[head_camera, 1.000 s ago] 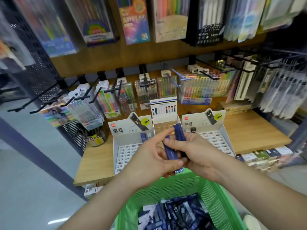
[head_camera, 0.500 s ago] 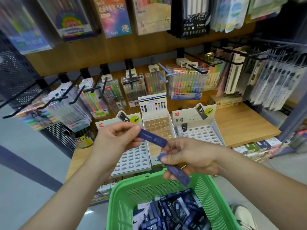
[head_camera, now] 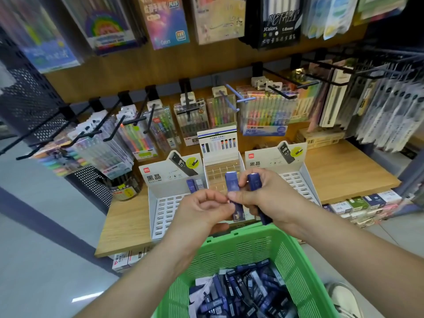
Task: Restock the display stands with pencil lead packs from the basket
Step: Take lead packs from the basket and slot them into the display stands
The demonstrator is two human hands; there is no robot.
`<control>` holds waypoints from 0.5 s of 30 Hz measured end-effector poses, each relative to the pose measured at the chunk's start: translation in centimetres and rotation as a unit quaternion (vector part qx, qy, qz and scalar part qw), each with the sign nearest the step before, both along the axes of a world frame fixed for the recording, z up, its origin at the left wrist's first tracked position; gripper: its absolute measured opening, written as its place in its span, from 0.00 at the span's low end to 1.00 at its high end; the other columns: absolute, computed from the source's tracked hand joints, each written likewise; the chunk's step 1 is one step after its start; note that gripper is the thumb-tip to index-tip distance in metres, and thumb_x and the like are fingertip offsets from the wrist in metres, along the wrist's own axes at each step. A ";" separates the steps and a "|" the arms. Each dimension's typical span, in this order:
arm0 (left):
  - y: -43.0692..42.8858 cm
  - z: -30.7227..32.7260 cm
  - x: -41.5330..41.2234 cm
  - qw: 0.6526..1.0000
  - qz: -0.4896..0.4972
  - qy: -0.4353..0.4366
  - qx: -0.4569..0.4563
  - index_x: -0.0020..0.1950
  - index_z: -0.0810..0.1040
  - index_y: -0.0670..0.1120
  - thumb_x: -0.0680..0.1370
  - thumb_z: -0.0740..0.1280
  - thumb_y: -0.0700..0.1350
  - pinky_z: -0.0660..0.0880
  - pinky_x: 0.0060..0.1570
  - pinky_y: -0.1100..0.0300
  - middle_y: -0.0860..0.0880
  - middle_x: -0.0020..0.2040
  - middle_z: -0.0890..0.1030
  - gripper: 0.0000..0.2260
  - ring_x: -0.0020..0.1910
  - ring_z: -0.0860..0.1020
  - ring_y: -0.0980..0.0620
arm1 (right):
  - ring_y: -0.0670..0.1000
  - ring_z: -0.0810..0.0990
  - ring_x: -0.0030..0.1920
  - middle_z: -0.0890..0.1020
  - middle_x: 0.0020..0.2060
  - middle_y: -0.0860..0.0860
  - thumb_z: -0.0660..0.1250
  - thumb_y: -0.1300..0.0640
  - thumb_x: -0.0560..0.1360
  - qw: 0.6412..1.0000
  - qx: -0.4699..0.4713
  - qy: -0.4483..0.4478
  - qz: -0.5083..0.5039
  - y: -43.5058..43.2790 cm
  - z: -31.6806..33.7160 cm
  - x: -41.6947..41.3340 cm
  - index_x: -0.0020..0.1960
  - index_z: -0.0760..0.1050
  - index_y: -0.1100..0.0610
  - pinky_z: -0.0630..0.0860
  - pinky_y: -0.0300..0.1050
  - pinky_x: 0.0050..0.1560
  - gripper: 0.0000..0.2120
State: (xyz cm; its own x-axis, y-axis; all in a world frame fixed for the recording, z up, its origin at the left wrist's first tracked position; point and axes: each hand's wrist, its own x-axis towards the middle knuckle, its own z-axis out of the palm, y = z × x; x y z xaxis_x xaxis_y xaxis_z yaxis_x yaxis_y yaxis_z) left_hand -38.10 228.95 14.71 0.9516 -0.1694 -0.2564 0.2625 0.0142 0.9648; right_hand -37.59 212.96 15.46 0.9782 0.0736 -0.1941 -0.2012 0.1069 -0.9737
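Observation:
My right hand [head_camera: 273, 200] grips two dark blue pencil lead packs upright, one [head_camera: 231, 182] on the left and one [head_camera: 254, 181] on the right. My left hand [head_camera: 204, 208] is pressed against it, thumb and forefinger pinched on the left pack's edge. Both hands hover over the near edge of the display stands. The left white stand [head_camera: 164, 207] has two packs [head_camera: 194, 184] in its back row and many bare slots. Behind my hands are the clear middle stand [head_camera: 220, 174] and the right white stand [head_camera: 296, 180]. Below is the green basket [head_camera: 241, 242], with several packs [head_camera: 238, 292] inside.
The stands sit on a wooden shelf [head_camera: 344, 175]. Black peg hooks [head_camera: 128, 121] with hanging pen sets jut out above it, at hand height on the left and right. A dark jar [head_camera: 125, 188] stands left of the stands. Small boxes [head_camera: 362, 203] line the lower shelf.
My left hand, which was stretched out to the left with one end of a pack, has come back against my right hand. Both packs now stand upright.

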 end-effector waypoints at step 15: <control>3.7 1.6 11.2 0.935 0.053 -0.177 0.304 0.53 0.81 0.44 0.76 0.69 0.38 0.81 0.48 0.52 0.47 0.39 0.84 0.07 0.39 0.84 0.49 | 0.50 0.71 0.31 0.75 0.32 0.53 0.58 0.72 0.74 0.992 0.049 0.096 -0.065 -1.2 1.0 4.0 0.45 0.74 0.57 0.70 0.41 0.30 0.12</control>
